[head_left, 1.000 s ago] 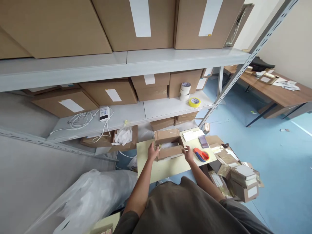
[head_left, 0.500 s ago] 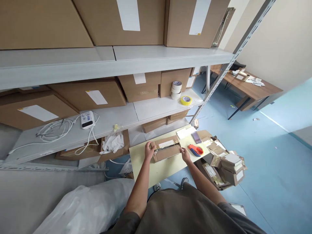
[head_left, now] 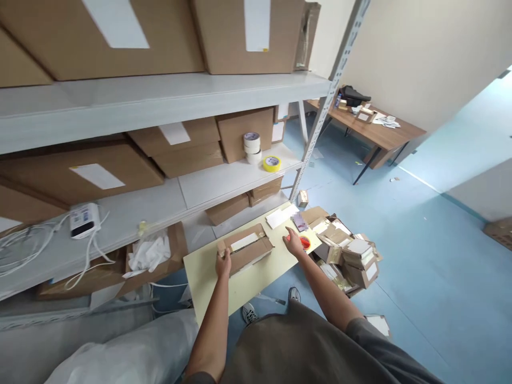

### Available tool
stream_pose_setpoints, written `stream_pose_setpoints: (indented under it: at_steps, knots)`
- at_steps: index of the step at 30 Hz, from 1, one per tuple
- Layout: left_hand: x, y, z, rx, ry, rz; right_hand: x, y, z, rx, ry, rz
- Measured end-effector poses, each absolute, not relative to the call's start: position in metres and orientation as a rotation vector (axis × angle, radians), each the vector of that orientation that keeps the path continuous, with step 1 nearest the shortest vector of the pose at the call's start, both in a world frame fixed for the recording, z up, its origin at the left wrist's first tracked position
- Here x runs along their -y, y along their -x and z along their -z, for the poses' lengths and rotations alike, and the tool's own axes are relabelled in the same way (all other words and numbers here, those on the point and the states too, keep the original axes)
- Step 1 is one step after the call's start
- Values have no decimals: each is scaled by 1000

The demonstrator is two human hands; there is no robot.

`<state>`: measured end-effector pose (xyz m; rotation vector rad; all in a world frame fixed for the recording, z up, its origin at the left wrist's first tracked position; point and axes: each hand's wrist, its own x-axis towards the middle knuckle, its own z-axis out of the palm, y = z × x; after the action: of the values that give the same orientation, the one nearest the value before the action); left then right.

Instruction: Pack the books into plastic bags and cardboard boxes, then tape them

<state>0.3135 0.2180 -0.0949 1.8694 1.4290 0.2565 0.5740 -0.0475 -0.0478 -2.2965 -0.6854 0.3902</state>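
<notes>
A cardboard box (head_left: 251, 254) with a white label lies on the pale yellow table (head_left: 256, 282). My left hand (head_left: 223, 263) grips its near left end, thumb up on the edge and the other fingers partly hidden. Off the box's right side, my right hand (head_left: 294, 244) is over a red tape dispenser (head_left: 305, 242), fingers apart and pointing forward. The hand covers part of the dispenser, so I cannot tell whether they touch. White paper (head_left: 281, 215) and a small purplish, blurred item (head_left: 299, 222) lie beyond it.
Cartons on a grey rack (head_left: 224, 184) stand ahead, with white tape rolls (head_left: 252, 148) and a yellow tape roll (head_left: 272, 163). Small boxes (head_left: 356, 261) are piled right of the table. A large white plastic bag (head_left: 132, 352) sits at lower left; a brown desk (head_left: 388, 133) stands farther back.
My right hand has let go of the box and moved right to the tape dispenser. My left hand remains on the box, which is turned slightly. The view has swung right.
</notes>
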Motion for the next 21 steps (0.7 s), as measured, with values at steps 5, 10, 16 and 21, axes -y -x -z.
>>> stream_pose_setpoints:
  at_steps: [5,10,16,21]
  knots:
    - [-208,-315,97,-1592,-1716,-285,91,-630,54,711,2352,-401]
    - [-187,-327,96,-1644,-1700,-275,123,-668,80,775,2381,-454]
    - [-163,-354,88,-1733,-1778,-228,135,-672,113,848,2473,-648]
    - [-165,-360,85,-1771,-1791,-205,132,-658,138,913,2490,-862]
